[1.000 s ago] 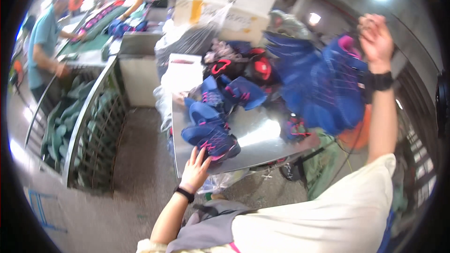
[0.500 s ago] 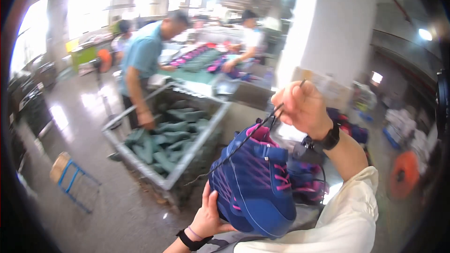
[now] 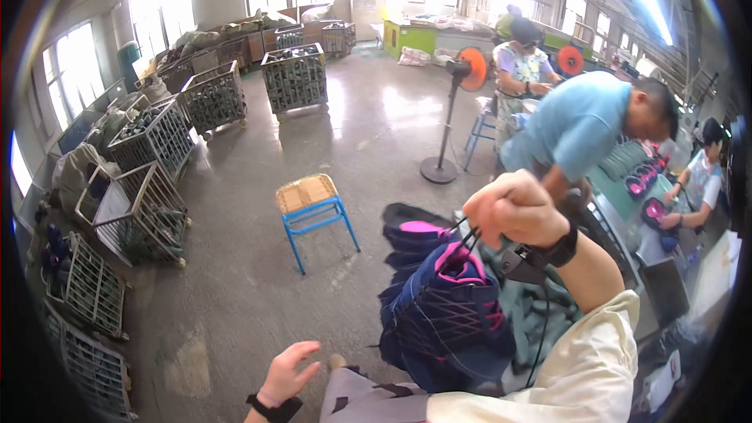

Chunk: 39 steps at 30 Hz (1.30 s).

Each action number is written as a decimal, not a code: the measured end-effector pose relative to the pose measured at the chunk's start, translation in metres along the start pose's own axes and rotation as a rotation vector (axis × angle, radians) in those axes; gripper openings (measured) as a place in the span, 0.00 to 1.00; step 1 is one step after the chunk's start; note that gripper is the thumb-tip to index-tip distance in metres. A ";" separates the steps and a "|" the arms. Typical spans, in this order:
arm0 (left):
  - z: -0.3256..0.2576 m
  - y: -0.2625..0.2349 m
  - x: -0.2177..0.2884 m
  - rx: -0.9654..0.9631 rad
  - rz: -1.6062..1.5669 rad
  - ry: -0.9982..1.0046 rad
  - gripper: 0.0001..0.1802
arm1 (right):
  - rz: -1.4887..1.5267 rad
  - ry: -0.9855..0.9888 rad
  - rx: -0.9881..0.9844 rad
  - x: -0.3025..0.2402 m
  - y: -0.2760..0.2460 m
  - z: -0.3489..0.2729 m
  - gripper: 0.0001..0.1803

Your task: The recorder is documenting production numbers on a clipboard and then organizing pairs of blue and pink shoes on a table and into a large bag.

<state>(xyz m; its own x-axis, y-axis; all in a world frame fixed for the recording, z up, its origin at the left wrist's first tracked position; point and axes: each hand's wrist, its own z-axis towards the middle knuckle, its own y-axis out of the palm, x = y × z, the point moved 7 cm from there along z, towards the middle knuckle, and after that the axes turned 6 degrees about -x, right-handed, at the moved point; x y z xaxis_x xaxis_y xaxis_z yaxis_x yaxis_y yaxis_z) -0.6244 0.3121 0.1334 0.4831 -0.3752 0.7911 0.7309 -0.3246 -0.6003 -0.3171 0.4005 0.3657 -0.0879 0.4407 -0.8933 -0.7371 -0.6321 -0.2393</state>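
Observation:
My right hand [image 3: 513, 207] is closed around a black cord [image 3: 462, 241]. From this cord hang navy shoe uppers [image 3: 446, 321] with pink lining and pink lacing, at the lower middle of the view. More dark uppers [image 3: 399, 258] show just behind the front one. My left hand [image 3: 288, 372] is apart from them at the lower left, its fingers spread and nothing in it. Below my right forearm lie grey-green shoe lasts [image 3: 536, 317], partly hidden by the uppers and my arm.
A stool [image 3: 307, 196] with blue legs stands ahead on the floor. Wheeled metal crates [image 3: 294, 78] line the left and far side. Near a standing fan [image 3: 440, 168], a person in a blue shirt [image 3: 572, 121] bends over to the right. Others work at a green table [image 3: 615, 164].
The view has swung left. My left hand has let go of the front upper and moved away to the left, while my right hand keeps the cord.

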 end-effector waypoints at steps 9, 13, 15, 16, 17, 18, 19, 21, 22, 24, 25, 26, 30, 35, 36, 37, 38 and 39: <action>0.187 -0.110 -0.148 0.108 -0.107 -0.048 0.16 | 0.014 0.405 -0.030 0.265 -0.082 0.128 0.15; 0.359 -0.109 -0.148 -0.049 -0.026 0.160 0.28 | -0.013 0.420 -0.026 0.310 -0.121 0.176 0.09; 0.439 -0.079 -0.157 -0.145 -0.022 0.278 0.32 | -0.217 0.161 -0.040 0.321 -0.142 0.200 0.07; 0.476 -0.058 -0.167 -0.263 -0.061 0.293 0.28 | -0.216 0.137 -0.053 0.338 -0.156 0.206 0.07; 0.506 -0.035 -0.175 -0.385 -0.099 0.301 0.24 | -0.211 0.117 -0.067 0.353 -0.168 0.205 0.07; 0.533 -0.012 -0.185 -0.542 0.010 0.244 0.19 | -0.208 0.122 -0.058 0.373 -0.184 0.199 0.07; 0.561 0.005 -0.200 -0.691 0.135 0.187 0.15 | -0.205 0.120 -0.047 0.393 -0.206 0.199 0.07; 0.607 0.005 -0.226 -0.621 0.152 0.159 0.11 | -0.090 0.293 -0.015 0.426 -0.251 0.206 0.06; 0.642 -0.003 -0.217 -0.624 0.036 0.064 0.09 | -0.185 0.261 0.038 0.444 -0.274 0.207 0.05; 0.687 -0.019 -0.183 -0.549 -0.219 -0.011 0.11 | -0.308 0.251 0.004 0.464 -0.318 0.217 0.07; 0.710 -0.021 -0.184 -0.580 -0.132 0.098 0.11 | -0.348 0.231 0.001 0.471 -0.339 0.231 0.07; 0.732 -0.021 -0.186 -0.611 -0.162 0.097 0.11 | -0.341 0.203 -0.008 0.474 -0.363 0.246 0.07; 0.842 -0.021 -0.201 -0.630 -0.233 -0.057 0.12 | -0.374 0.170 -0.020 0.516 -0.459 0.303 0.09; 1.016 -0.048 -0.319 -0.481 -0.377 -0.009 0.12 | -0.459 0.398 -0.169 0.601 -0.563 0.393 0.09; 1.053 -0.062 -0.329 -0.462 -0.407 -0.005 0.12 | -0.363 0.348 -0.087 0.607 -0.590 0.409 0.10; 1.090 -0.076 -0.339 -0.443 -0.439 -0.006 0.12 | -0.264 0.294 -0.009 0.624 -0.616 0.428 0.11; 1.120 -0.077 -0.342 -0.412 -0.495 -0.020 0.12 | -0.354 0.373 -0.038 0.644 -0.643 0.442 0.13; 1.152 -0.078 -0.344 -0.383 -0.552 -0.040 0.12 | -0.475 0.407 -0.022 0.653 -0.675 0.454 0.12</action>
<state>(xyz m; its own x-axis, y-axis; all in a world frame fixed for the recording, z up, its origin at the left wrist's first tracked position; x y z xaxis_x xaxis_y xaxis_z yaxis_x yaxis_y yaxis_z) -0.2923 1.4662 0.0433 0.1101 -0.0359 0.9933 0.6570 -0.7473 -0.0998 -0.1811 1.4041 0.1161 0.5120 0.4012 -0.7595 -0.6186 -0.4413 -0.6501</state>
